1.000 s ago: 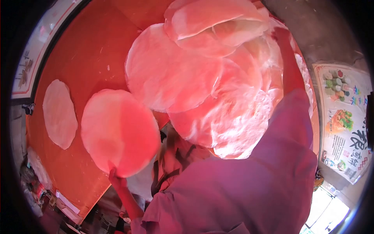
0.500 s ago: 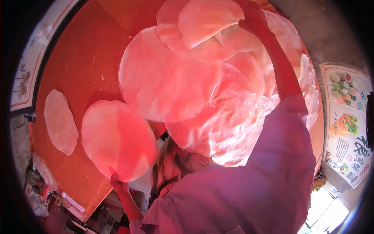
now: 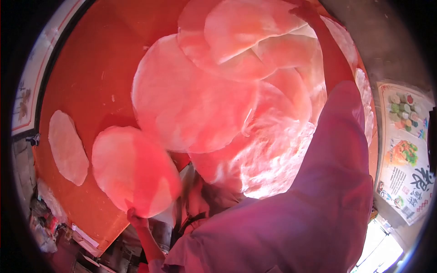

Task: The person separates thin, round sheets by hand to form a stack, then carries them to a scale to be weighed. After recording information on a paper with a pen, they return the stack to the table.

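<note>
My left hand (image 3: pixel 137 219) pinches the lower edge of a thin round flatbread (image 3: pixel 134 170) at the lower left, the thumb lying on its top face. At the top, my right hand (image 3: pixel 306 11) grips the right edge of a folded-over flatbread (image 3: pixel 241 25), though its fingertips are partly lost in shadow. Under that one lie several large overlapping flatbreads (image 3: pixel 191 98), spread across the red-lit table. Near the pile's lower right, a crinkled sheet (image 3: pixel 273 159) catches bright light.
A narrow oval piece of flatbread (image 3: pixel 68 148) lies alone on the orange-red table (image 3: pixel 102 77) at the left. A printed food poster (image 3: pixel 405 150) is to the right. Bags and clutter (image 3: pixel 45 227) sit below the table's left corner.
My right hand has moved slightly right and up, and the folded flatbread's edge has drawn out with it. My left hand and its flatbread have shifted slightly down in view.
</note>
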The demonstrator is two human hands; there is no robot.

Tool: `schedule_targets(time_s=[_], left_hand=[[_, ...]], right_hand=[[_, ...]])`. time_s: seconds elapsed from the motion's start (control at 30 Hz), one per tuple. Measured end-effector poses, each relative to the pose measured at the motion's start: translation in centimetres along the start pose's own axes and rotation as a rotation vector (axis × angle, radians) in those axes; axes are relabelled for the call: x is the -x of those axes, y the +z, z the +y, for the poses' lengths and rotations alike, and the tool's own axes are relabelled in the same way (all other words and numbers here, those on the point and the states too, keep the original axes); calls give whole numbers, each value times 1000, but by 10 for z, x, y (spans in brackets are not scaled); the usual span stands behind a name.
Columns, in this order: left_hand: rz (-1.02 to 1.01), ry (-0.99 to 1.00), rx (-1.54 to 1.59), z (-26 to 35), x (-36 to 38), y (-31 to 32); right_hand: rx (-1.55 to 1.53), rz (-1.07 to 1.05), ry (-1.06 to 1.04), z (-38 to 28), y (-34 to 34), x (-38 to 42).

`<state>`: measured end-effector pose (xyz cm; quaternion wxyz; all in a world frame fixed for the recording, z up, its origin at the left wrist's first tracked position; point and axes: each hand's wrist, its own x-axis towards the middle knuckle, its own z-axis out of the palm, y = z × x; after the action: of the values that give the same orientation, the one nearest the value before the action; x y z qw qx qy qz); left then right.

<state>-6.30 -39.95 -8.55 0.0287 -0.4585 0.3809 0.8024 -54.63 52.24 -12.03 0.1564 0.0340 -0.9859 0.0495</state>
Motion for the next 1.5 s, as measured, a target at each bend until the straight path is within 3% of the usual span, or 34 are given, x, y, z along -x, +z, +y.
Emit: schedule_targets(time_s=[0.1,0.2,0.27,0.33,0.4,0.47,0.57,0.67,0.77,0.83,0.87,0.93,1.0,1.03,1.07,1.2,1.27,1.4,1.43,1.5], left_hand=[[29,9,-28,0,-2,3],[25,22,-53,3,-8,-11],[40,5,-32,4,-13,-19],[80,37,-110,3,-13,-19],[73,31,-90,0,-10,-17],[16,-16,17,3,-6,-7],[44,-22,56,3,-5,-4],[26,-32,45,5,-12,-17],[23,-16,21,3,-4,1],[46,-1,24,2,-4,2],[60,7,25,1,-3,3],[-38,110,-254,2,-28,-56],[-55,115,-287,2,-26,-62],[-24,73,-177,1,-13,-29],[9,32,-67,2,-2,-4],[51,14,-66,-1,-2,7],[106,23,-74,1,-10,-11],[1,58,-178,1,-8,-18],[7,81,-289,2,-23,-54],[10,73,-279,-1,-26,-60]], right_hand=[[5,-53,454,-39,-42,-2],[-70,71,223,-76,-103,19],[-245,397,-71,-84,-127,39],[-585,295,263,-68,-143,78],[-274,398,277,-84,-167,118],[-115,282,285,-45,-152,168],[-564,15,646,83,-111,235],[-172,171,508,21,-135,198],[-169,325,34,-8,-147,140],[-115,89,285,-25,-154,107],[-46,75,230,-17,-149,89],[91,42,125,3,-133,52],[-304,169,-57,-22,-133,19],[-503,232,-151,-32,-136,0],[-181,188,-46,-4,-126,-35],[-78,-21,-277,-65,-133,-58],[-10,-167,-318,-98,-101,-52],[112,-471,-403,-152,-40,-29],[142,-535,-370,-157,-48,-26],[215,-653,-310,-170,-84,-34]])
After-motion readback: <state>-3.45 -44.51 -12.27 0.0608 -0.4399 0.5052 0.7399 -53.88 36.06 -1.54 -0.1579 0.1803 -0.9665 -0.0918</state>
